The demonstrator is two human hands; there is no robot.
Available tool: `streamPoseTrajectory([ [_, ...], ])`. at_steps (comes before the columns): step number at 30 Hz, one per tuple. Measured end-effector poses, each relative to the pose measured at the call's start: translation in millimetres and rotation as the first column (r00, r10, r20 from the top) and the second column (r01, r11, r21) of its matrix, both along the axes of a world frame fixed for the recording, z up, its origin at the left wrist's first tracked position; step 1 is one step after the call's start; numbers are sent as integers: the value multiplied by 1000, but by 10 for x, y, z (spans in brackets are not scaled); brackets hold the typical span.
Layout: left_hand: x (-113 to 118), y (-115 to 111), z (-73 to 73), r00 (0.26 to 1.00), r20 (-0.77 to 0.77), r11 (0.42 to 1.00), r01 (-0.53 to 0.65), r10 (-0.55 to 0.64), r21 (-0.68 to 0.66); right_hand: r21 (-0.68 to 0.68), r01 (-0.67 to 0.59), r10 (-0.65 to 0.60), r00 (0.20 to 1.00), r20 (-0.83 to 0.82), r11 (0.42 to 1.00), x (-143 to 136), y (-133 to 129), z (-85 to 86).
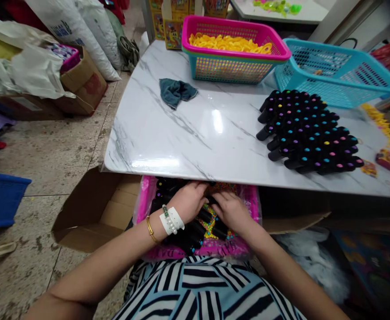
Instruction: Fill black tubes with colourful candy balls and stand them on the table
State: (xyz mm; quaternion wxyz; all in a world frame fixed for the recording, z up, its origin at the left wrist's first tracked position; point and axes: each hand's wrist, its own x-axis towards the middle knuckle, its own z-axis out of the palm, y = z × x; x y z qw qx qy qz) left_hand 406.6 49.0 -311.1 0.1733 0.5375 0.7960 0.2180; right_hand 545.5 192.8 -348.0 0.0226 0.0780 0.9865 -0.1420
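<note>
On my lap side, partly under the table edge, is a pink basket (145,200) lined with clear plastic. Small multicoloured balls (210,229) lie in it, with several black tubes (197,230) among them, some showing a coloured dot at the end. Both hands are down inside the basket, close together. My left hand (190,201), wearing bracelets at the wrist, is closed with thumb and fingers at a dark piece that looks like a black tube. My right hand (230,208) curls its fingers at that same dark piece from the other side. Its far end is hidden by the fingers.
On the marbled white table (181,142) stands a block of upright black tubes (310,131) with coloured dots. Behind are a pink basket of yellow pieces (230,43), a blue basket (331,84) and a dark cloth (177,92). An open cardboard box (111,209) sits at left below.
</note>
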Motion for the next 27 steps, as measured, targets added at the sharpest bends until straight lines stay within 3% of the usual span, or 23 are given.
streamPoseTrajectory([
  [3, -42, 97, 168, 980, -184, 971, 35, -80, -235, 94, -29, 31, 999, -13, 995, 1, 57, 18],
  [5, -30, 187, 237, 960, -248, 935, 35, -130, -352, 65, -105, 102, 993, 54, 992, -4, 45, 0],
  [7, 4, 289, 251, 949, -276, 923, 36, -151, -382, -54, -141, 146, 986, 84, 988, -8, 13, -36],
  [9, 33, 386, 201, 945, -284, 936, 54, -160, -347, -244, -102, 114, 993, 35, 964, 6, 1, -70],
  [11, 35, 460, 102, 949, -274, 954, 73, -157, -292, -458, -27, 22, 1000, -18, 889, 54, 31, -87],
  [13, 10, 497, -11, 956, -267, 972, 59, -121, -228, -643, 57, -86, 996, -14, 764, 130, 85, -82],
  [15, -28, 498, -106, 963, -264, 985, 6, -52, -172, -741, 133, -178, 984, 19, 658, 209, 129, -58],
  [17, -63, 481, -164, 964, -266, 990, -44, 6, -137, -779, 167, -234, 972, 27, 605, 262, 141, -13],
  [20, -94, 454, -202, 964, -265, 993, -39, 8, -113, -764, 150, -281, 959, -42, 628, 284, 112, 114],
  [23, -98, 436, -249, 969, -241, 996, 36, -53, -76, -671, 119, -341, 916, -210, 732, 302, 85, 313],
  [25, -92, 418, -298, 971, -221, 995, 87, -95, -44, -622, 138, -425, 839, -340, 771, 343, 107, 451],
  [27, -88, 390, -345, 974, -195, 993, 115, -117, -22, -583, 231, -550, 700, -456, 779, 401, 186, 553],
])
